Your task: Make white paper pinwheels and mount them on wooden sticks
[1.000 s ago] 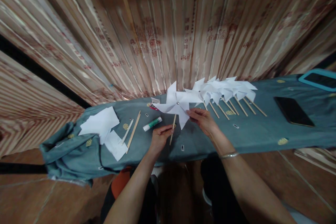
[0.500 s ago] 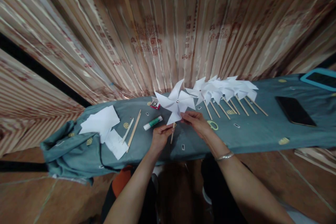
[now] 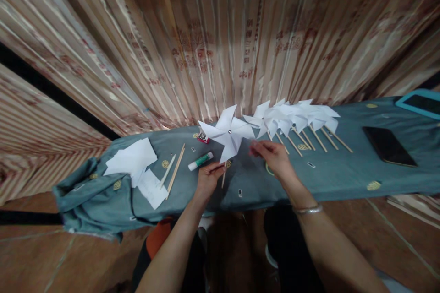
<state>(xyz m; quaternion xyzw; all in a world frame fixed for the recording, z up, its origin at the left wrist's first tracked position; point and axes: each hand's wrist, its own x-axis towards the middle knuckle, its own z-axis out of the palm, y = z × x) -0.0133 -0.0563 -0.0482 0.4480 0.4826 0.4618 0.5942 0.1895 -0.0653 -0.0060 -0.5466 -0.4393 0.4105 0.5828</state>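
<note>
Your left hand [image 3: 210, 177] pinches the stick [image 3: 223, 180] of a white pinwheel [image 3: 227, 133], which spreads just beyond. Your right hand [image 3: 274, 155] curls beside it; it's blurred, so I cannot tell whether those fingers meet. The green label [image 3: 199, 162] on the glue stick [image 3: 201, 160] near your left hand and the printed characters [image 3: 248, 40] on the curtain [image 3: 225, 41] beyond look unreadable.

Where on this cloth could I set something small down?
Bare cloth lies between the right hand and black phone, in front of the pinwheel row; a smaller patch lies between the wooden sticks and left hand, nearer than the glue stick. It is crowded where those pinwheels overlap.
</note>
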